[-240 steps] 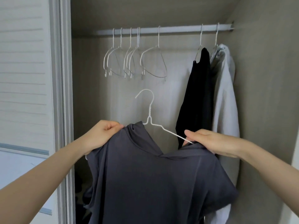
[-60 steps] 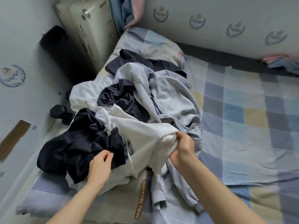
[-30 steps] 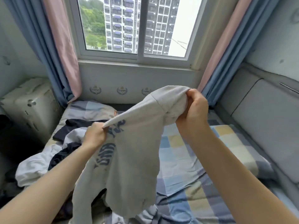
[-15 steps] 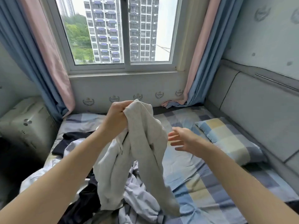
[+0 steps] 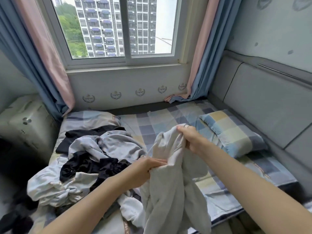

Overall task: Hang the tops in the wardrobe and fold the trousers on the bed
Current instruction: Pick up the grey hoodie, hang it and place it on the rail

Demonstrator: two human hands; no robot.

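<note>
Two hands, left [image 5: 143, 171] and right [image 5: 190, 138], grip one pale garment [image 5: 170, 188].

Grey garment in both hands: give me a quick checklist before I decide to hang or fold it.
1. Right hand grips the grey garment at its top: ok.
2. Left hand holds it lower down: ok.
3. Garment lifted off the clothes pile: not ok, its lower part hangs against the pile's edge.
4. Top or trousers: cannot tell, it is bunched.
5. Bare bed for folding, between pile and pillow: ok.
6. Hanger within reach: cannot tell, wardrobe out of view.
</note>
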